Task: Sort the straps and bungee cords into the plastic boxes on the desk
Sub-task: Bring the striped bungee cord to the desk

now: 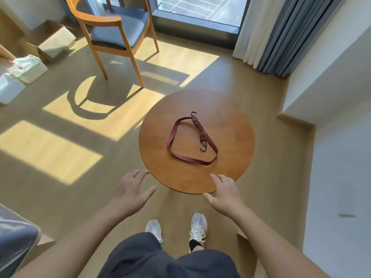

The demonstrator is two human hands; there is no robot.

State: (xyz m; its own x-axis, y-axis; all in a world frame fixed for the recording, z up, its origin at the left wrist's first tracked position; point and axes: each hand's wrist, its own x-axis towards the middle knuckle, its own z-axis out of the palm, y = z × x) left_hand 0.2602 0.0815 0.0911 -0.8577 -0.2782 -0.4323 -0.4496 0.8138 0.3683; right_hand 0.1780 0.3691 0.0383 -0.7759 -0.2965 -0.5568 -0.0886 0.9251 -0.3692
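Just one bungee cord (203, 135), seemingly two-hooked, on one table (230, 127); left hand (130, 191), right hand (225, 192) spread, empty.

1. A furnished living room or hotel-like room
2. Wooden armchair (114, 27) with blue cushion beside a small round table (230, 125)
3. Long curtains (281, 33) by a glass balcony door (200, 9); wood-look floor (50, 141)

Single wide-angle view, worn on the head, facing forward and steeply down. Looks from standing height onto the round table (230, 121), with left hand (130, 190) and right hand (225, 192) close in by its near edge. Own shoes (197, 225) straight below at bottom centre. Chair (118, 27) and window (200, 9) well beyond the table's far edge.
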